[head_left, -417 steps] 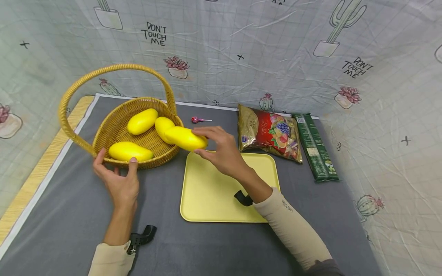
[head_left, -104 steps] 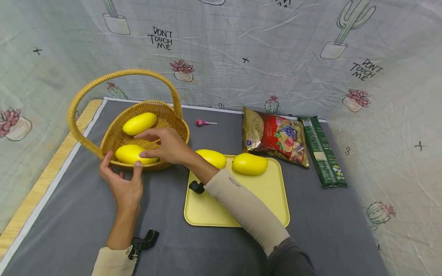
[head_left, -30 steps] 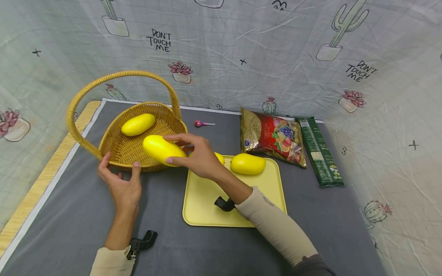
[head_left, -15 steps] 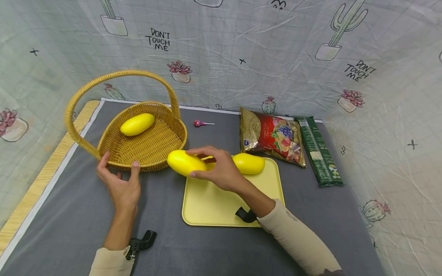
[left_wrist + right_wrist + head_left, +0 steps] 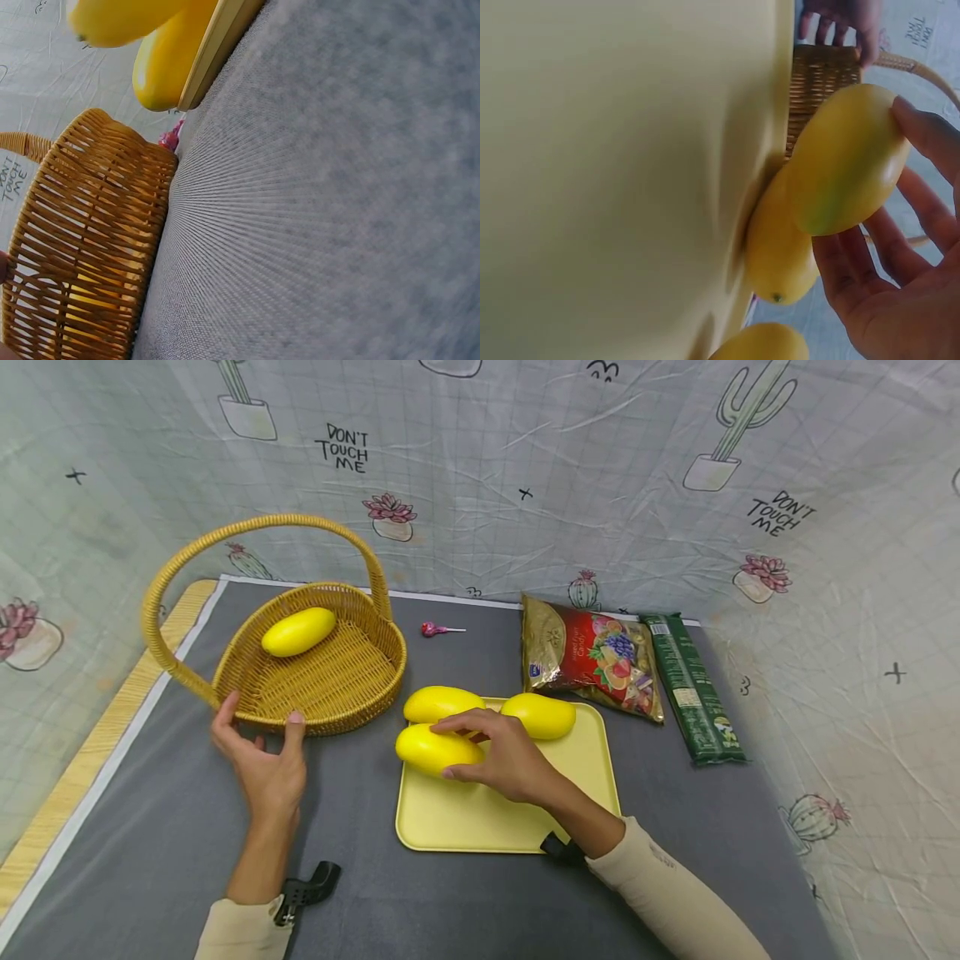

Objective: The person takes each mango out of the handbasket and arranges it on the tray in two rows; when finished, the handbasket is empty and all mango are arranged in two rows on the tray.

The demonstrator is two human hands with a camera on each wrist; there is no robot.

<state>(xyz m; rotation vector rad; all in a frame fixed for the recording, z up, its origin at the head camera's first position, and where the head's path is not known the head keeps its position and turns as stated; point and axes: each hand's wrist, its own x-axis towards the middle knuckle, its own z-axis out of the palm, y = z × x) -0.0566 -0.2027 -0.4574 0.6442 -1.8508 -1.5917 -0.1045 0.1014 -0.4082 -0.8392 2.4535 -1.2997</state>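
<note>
My right hand [image 5: 517, 762] pinches a yellow mango [image 5: 429, 749] between thumb and fingers, over the left side of the pale yellow tray [image 5: 472, 818]. In the right wrist view the held mango [image 5: 847, 157] is raised off the tray surface. Behind it a second mango [image 5: 442, 702] lies at the tray's back left corner, and a third mango [image 5: 542, 716] lies at the back right. My left hand [image 5: 264, 777] grips the front rim of the wicker basket [image 5: 341, 689], thumb on the rim. One mango [image 5: 298, 632] lies inside the basket at the back left.
A lollipop [image 5: 438, 629] lies behind the tray. At the back right are a gold and red candy bag [image 5: 592, 656] and a long green packet [image 5: 693, 693]. The basket's tall handle [image 5: 277, 520] arches over it. A printed cloth [image 5: 480, 468] hangs behind the table.
The right hand has taken a mango out of the basket's front and carried it right, then down over the tray. Earlier, two other mangoes came to the tray. The left hand stays on the basket rim.
</note>
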